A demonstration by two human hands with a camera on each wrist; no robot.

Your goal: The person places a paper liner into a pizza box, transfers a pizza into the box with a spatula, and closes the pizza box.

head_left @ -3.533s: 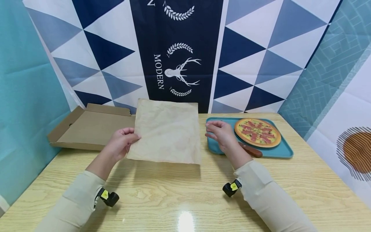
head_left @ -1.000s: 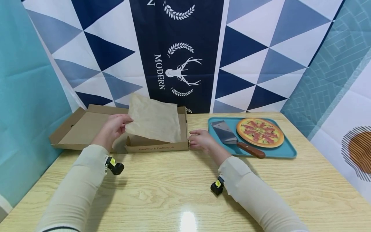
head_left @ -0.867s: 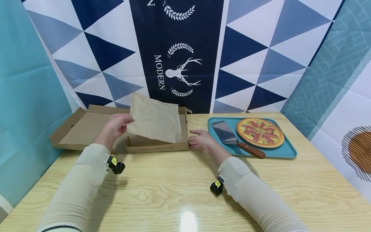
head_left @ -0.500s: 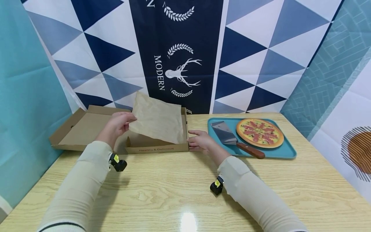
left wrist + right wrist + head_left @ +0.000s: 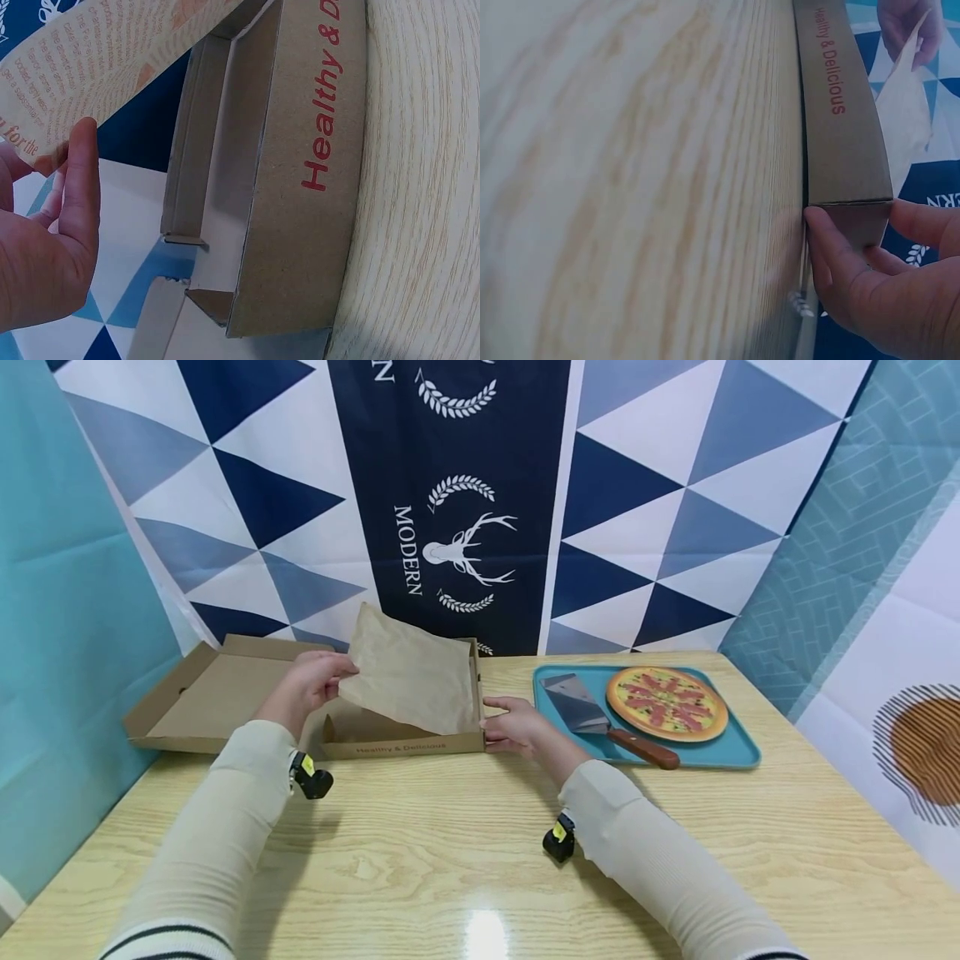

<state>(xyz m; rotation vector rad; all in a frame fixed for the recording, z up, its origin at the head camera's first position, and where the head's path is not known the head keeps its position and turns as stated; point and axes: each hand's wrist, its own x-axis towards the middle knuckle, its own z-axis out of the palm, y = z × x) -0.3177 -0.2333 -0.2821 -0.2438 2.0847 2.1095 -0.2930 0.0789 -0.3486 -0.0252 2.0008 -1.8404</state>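
A sheet of brown printed paper point(image 5: 416, 672) slants over an open cardboard pizza box point(image 5: 405, 747), its upper left corner raised. My left hand point(image 5: 315, 681) pinches the sheet's left edge between thumb and fingers; in the left wrist view, small print covers the paper point(image 5: 112, 60). At the box's right end is my right hand point(image 5: 517, 727). In the right wrist view, this hand point(image 5: 885, 277) holds the box's end wall point(image 5: 847, 221), thumb at the top rim and fingers lower down. The paper hides most of the box's inside.
The box's lid point(image 5: 217, 693) lies folded back to the left. On the right, a blue tray point(image 5: 738, 747) carries a pizza point(image 5: 667, 703) and a pizza server point(image 5: 577, 703) with a brown wooden handle. Patterned cloth point(image 5: 457, 552) hangs behind the wooden table point(image 5: 420, 843).
The left hand has carried the paper from in front of the box to above it, then slightly right. My right hand has moved left from near the tray to the box's right end.
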